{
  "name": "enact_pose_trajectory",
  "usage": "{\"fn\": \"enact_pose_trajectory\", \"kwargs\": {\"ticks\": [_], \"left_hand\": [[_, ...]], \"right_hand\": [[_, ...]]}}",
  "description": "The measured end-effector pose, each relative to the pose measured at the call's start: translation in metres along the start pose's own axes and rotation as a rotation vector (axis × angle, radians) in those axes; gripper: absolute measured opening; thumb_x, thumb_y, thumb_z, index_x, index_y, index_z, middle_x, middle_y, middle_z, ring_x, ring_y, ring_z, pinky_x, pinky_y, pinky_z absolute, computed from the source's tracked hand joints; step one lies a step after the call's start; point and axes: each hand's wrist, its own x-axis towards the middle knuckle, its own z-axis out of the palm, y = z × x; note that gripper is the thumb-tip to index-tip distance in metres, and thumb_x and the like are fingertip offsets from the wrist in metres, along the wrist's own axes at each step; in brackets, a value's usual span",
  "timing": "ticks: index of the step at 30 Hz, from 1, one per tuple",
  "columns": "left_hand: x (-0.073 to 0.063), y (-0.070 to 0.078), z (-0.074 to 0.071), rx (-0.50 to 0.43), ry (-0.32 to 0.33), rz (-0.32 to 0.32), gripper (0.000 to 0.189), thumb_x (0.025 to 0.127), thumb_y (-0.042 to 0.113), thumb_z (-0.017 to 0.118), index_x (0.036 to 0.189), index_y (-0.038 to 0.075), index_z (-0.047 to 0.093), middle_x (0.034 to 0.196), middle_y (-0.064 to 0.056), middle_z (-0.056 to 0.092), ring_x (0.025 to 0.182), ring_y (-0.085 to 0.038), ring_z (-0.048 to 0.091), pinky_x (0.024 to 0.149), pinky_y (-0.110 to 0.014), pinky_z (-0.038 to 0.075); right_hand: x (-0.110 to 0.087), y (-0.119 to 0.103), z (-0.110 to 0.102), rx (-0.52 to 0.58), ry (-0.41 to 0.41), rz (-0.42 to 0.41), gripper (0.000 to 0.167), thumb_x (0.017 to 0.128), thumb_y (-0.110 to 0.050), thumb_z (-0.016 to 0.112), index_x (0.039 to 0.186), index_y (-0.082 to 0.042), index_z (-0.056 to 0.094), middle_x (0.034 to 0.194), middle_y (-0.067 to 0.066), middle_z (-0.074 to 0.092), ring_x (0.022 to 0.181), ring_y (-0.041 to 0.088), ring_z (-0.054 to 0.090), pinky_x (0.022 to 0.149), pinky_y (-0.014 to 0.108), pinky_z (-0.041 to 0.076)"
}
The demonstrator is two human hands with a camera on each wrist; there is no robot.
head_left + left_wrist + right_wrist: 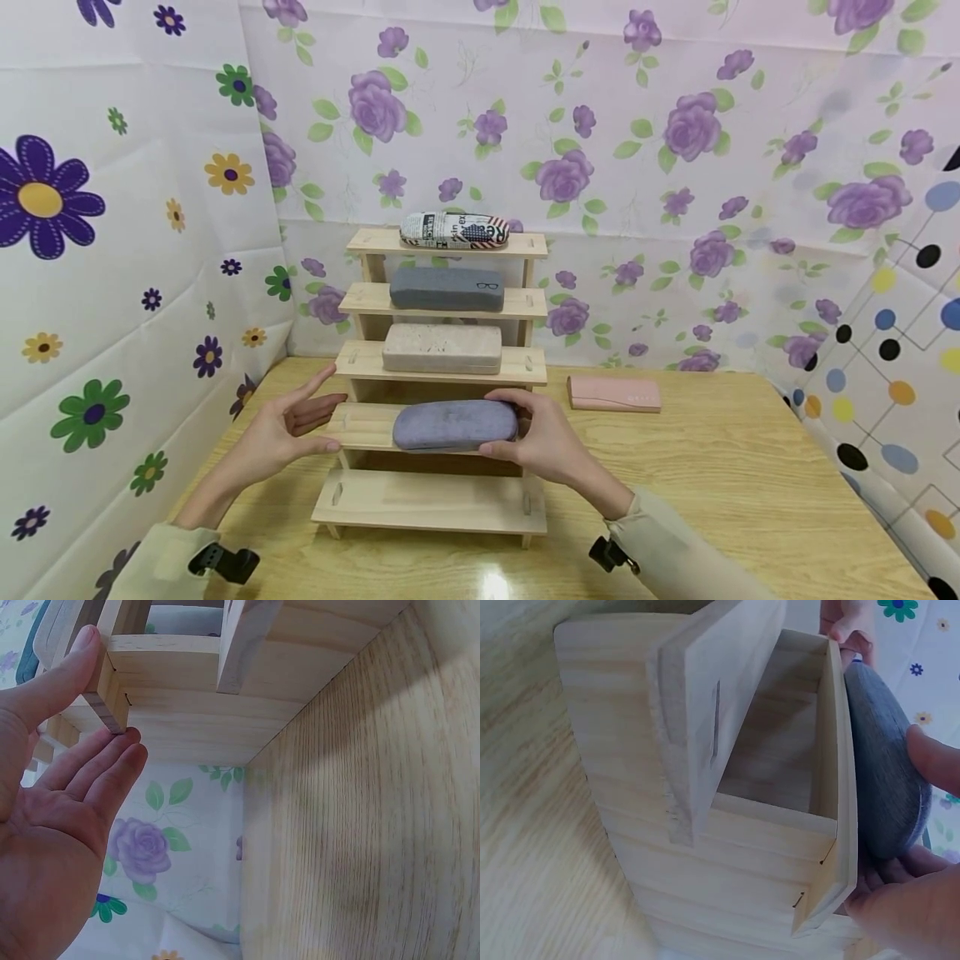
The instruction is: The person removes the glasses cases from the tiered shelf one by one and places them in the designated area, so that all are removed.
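Observation:
My right hand point(546, 437) holds the right end of a blue-purple glasses case point(454, 425), thumb in front and fingers behind. The case lies on the second shelf from the bottom of a stepped wooden rack point(431, 500). In the right wrist view the case point(885, 761) sits against the shelf board, with the thumb pressed on its side. At the left end of that same shelf is my left hand point(277, 429), its fingers extended. Seen from the left wrist, the thumb and fingertips of the left hand point(67, 795) are right at the board's end.
Higher shelves carry a cream glasses case point(442, 350), a grey-blue case point(447, 290) and a newsprint-patterned case point(454, 231). A pink box-like case point(613, 394) lies on the wooden table point(712, 483) right of the rack. Flowered cloth point(480, 125) hangs behind.

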Motion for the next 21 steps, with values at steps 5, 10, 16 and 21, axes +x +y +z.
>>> {"fn": "enact_pose_trajectory", "kwargs": {"ticks": [5,10,16,21], "left_hand": [[0.000,0.000,0.001,0.003,0.003,0.001,0.106,0.085,-0.005,0.085,0.170,0.017,0.025,0.148,-0.034,0.051,0.133,-0.018,0.058,0.104,-0.028,0.053],[0.000,0.000,0.001,0.002,0.002,0.002,0.106,0.085,-0.005,0.085,0.170,0.017,0.025,0.148,-0.033,0.052,0.133,-0.019,0.058,0.104,-0.030,0.053],[0.000,0.001,0.001,0.009,0.004,0.001,0.105,0.086,-0.004,0.085,0.170,0.017,0.025,0.148,-0.033,0.052,0.134,-0.018,0.058,0.105,-0.031,0.053],[0.000,0.001,0.001,0.015,0.010,-0.004,0.106,0.085,-0.004,0.086,0.170,0.017,0.025,0.147,-0.033,0.052,0.133,-0.018,0.058,0.104,-0.030,0.053]], "right_hand": [[-0.003,0.000,0.000,0.103,-0.001,0.012,0.061,0.081,-0.010,0.094,0.136,-0.008,0.067,0.127,0.013,0.068,0.105,0.024,0.070,0.087,0.045,0.062],[-0.005,0.000,-0.001,0.161,-0.005,0.018,0.063,0.081,-0.008,0.092,0.139,-0.008,0.065,0.131,0.014,0.065,0.112,0.026,0.068,0.093,0.045,0.060],[-0.008,0.000,-0.006,0.201,-0.005,0.002,0.062,0.082,-0.008,0.092,0.139,-0.008,0.065,0.134,0.013,0.065,0.115,0.027,0.066,0.096,0.045,0.059],[-0.010,0.000,-0.011,0.225,-0.007,0.006,0.061,0.083,-0.007,0.091,0.138,-0.008,0.066,0.134,0.012,0.065,0.114,0.027,0.066,0.096,0.038,0.058]]}}
